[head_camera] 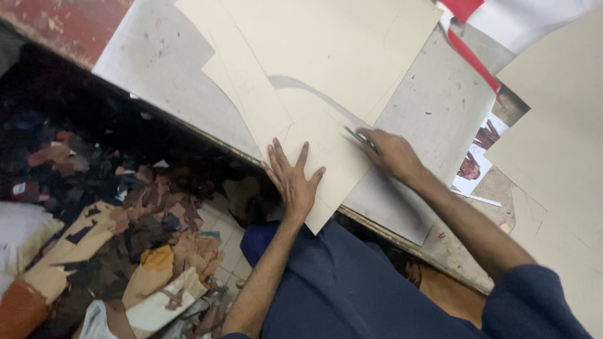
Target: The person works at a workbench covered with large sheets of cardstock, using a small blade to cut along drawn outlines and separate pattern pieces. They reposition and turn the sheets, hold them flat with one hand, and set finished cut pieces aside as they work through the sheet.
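Observation:
My left hand (294, 179) lies flat with fingers spread on a cream sheet of card (314, 138), pinning it near the worktable's front edge. My right hand (392, 154) is closed around a thin metal cutting tool (360, 139), whose tip touches the same sheet just right of my left hand. A curved line or cut runs across the card above the tool. More large cream sheets (326, 44) lie stacked underneath, reaching toward the far side of the grey table (433, 113).
Another cream sheet (553, 144) covers the table's right side, with a printed paper (477, 163) beside it and red-and-white material (471, 25) at top right. Below the table edge, a heap of leather scraps (125, 232) covers the tiled floor.

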`<action>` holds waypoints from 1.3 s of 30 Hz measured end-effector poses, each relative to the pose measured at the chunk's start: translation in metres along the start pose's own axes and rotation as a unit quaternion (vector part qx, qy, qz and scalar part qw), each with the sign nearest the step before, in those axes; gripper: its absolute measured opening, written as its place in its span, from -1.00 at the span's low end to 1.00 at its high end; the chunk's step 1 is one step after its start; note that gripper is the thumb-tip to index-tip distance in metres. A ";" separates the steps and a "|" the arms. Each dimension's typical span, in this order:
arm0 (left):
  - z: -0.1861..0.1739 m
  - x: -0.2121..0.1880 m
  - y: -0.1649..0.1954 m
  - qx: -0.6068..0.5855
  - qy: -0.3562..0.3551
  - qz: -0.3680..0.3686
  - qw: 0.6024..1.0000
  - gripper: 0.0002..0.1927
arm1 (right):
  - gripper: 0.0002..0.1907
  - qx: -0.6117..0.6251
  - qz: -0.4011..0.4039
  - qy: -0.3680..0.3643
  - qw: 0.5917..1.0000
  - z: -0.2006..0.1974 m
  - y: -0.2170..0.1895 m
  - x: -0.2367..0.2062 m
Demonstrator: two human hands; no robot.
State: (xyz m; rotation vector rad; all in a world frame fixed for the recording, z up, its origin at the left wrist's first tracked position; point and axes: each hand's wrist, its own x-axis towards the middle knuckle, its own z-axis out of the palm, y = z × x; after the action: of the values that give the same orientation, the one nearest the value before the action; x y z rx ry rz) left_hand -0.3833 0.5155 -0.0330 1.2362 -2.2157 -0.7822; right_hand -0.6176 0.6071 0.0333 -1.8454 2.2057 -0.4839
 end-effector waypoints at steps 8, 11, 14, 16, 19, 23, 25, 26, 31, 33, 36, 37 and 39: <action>0.011 -0.008 0.009 -0.034 0.013 -0.120 0.992 -0.16 | -0.63 -0.047 -0.136 -0.008 0.990 0.015 0.018 0.072; 0.012 -0.009 0.007 -0.037 0.023 -0.115 0.992 -0.18 | -0.65 -0.039 -0.140 -0.021 0.989 0.022 0.023 0.081; 0.017 -0.010 0.006 -0.020 0.019 -0.120 0.992 -0.16 | -0.64 -0.046 -0.150 -0.025 0.987 0.031 0.031 0.081; 0.021 -0.012 0.008 -0.020 0.034 -0.138 0.990 -0.14 | -0.64 -0.056 -0.149 -0.032 0.987 0.033 0.035 0.083; 0.028 -0.013 0.016 -0.009 0.049 -0.179 0.983 -0.10 | -0.65 -0.056 -0.143 -0.054 0.987 0.033 0.036 0.090; 0.038 -0.009 0.026 0.007 0.086 -0.236 0.968 -0.09 | -0.63 -0.058 -0.143 -0.072 0.985 0.026 0.033 0.091; 0.042 -0.006 0.027 0.007 0.099 -0.251 0.963 -0.07 | -0.62 -0.058 -0.147 -0.081 0.984 0.020 0.033 0.088; 0.043 -0.006 0.027 0.009 0.104 -0.260 0.960 -0.06 | -0.62 -0.055 -0.153 -0.083 0.983 0.018 0.032 0.085; 0.054 -0.004 0.024 0.011 0.127 -0.279 0.952 -0.10 | -0.61 -0.028 -0.112 -0.114 0.987 0.008 0.028 0.069; 0.058 -0.004 0.023 0.019 0.137 -0.276 0.951 -0.10 | -0.64 -0.037 -0.112 -0.114 0.986 0.005 0.026 0.060; 0.063 -0.006 0.022 0.036 0.156 -0.260 0.952 -0.09 | -0.63 -0.022 -0.109 -0.120 0.987 -0.003 0.028 0.044; 0.064 -0.007 0.021 0.036 0.158 -0.257 0.953 -0.09 | -0.63 -0.017 -0.105 -0.122 0.987 -0.003 0.028 0.038; 0.066 -0.008 0.019 0.037 0.158 -0.256 0.953 -0.09 | -0.64 -0.007 -0.099 -0.123 0.987 -0.007 0.030 0.028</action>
State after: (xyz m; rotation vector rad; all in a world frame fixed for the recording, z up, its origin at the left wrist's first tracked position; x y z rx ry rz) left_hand -0.4335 0.5469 -0.0683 1.8670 -1.6954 -0.6285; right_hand -0.6521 0.5847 0.0289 -2.0210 1.8834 -0.2567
